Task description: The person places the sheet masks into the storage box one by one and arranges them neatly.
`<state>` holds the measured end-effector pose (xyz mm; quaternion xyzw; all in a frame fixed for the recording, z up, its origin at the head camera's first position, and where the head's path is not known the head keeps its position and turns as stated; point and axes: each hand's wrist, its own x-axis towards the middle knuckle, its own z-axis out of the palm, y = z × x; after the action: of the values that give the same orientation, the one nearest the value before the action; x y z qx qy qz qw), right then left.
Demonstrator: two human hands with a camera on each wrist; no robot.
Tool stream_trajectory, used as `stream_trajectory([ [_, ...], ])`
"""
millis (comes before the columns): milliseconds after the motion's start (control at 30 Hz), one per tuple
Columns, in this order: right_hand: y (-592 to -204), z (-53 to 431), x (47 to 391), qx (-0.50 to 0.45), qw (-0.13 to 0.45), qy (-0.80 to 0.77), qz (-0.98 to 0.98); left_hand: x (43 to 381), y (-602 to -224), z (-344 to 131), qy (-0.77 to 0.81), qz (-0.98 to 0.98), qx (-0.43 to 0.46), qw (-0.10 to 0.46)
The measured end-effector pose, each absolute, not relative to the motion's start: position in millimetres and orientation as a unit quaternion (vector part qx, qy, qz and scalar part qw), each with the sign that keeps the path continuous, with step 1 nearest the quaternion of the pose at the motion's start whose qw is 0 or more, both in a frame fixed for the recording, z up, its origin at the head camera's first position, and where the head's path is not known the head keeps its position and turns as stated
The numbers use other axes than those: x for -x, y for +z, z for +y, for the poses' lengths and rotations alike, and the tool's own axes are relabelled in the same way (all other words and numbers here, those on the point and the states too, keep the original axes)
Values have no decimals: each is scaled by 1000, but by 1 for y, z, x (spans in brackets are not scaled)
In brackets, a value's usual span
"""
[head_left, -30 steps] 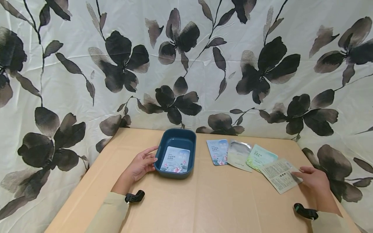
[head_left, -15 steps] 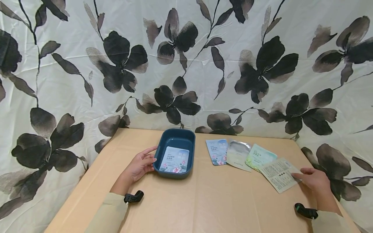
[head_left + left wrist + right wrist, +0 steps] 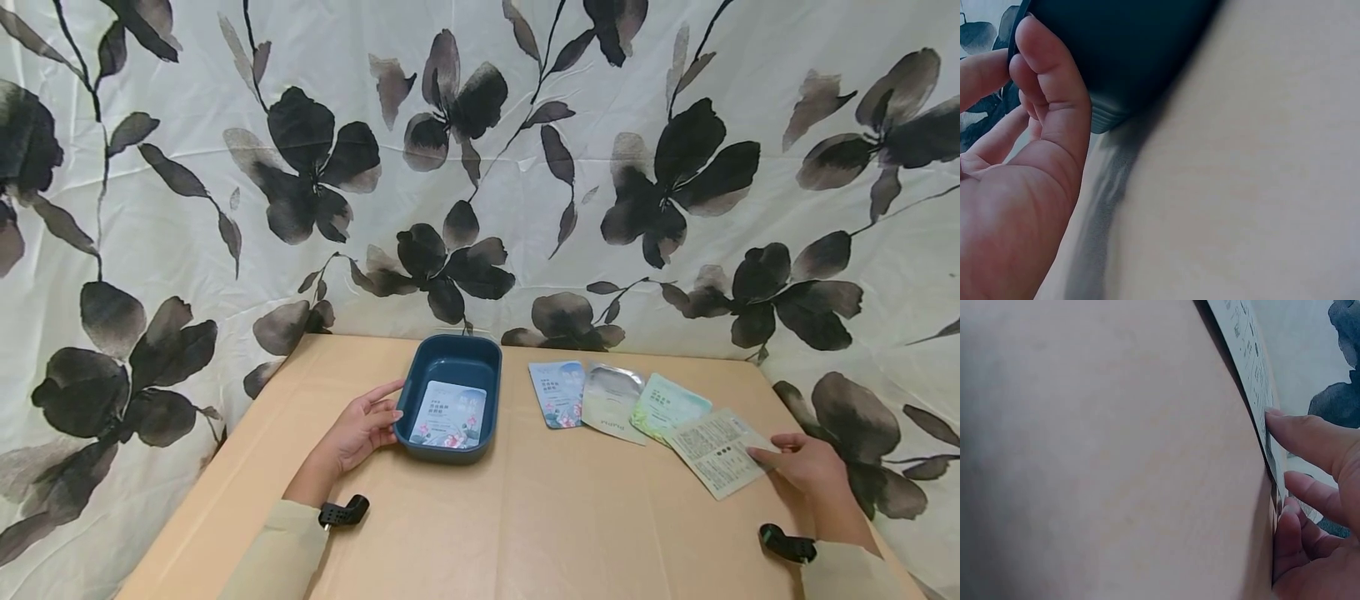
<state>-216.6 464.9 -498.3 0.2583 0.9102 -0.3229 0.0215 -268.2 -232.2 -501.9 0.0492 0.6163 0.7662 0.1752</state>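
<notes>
On the left of the table, my left hand (image 3: pixel 365 427) holds the near-left rim of a dark blue plastic bin (image 3: pixel 493 392); the left wrist view has its fingertips (image 3: pixel 1038 47) right at the rim. A light blue sheet mask packet with pink flowers (image 3: pixel 450 412) lies flat inside the bin. Far to the right, my right hand (image 3: pixel 810 467) pinches the corner of a pale packet covered in printed text (image 3: pixel 716 454). Its thumb (image 3: pixel 1310 434) lies on top and the other fingers are at the edge and underneath, as the right wrist view shows.
Three more packets overlap in a row right of the bin: a light blue one (image 3: pixel 557 393), a silvery one (image 3: pixel 611 404) and a green one (image 3: pixel 671 406). Behind the tan table (image 3: pixel 555 525) hangs a white curtain with dark flowers (image 3: pixel 555 275).
Both hands keep their holds on the bin and the text-covered packet. The whole head view shifts slightly; the things on the table stay where they were.
</notes>
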Motion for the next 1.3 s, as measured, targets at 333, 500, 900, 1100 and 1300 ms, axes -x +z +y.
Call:
stream_trajectory([
  [333, -502, 465, 218, -260, 9, -314, 913, 268, -504, -233, 772, 609, -53, 173],
  [500, -504, 466, 217, -259, 4, -318, 912, 269, -505, -233, 774, 607, -52, 173],
  [900, -498, 461, 216, -261, 13, -316, 912, 269, -505, -232, 775, 605, -50, 173],
  [1100, -497, 461, 215, -257, 22, -305, 917, 269, -504, -232, 775, 605, -48, 176],
  [1300, -497, 462, 216, -248, 28, -291, 924, 269, -504, -233, 779, 600, -53, 174],
])
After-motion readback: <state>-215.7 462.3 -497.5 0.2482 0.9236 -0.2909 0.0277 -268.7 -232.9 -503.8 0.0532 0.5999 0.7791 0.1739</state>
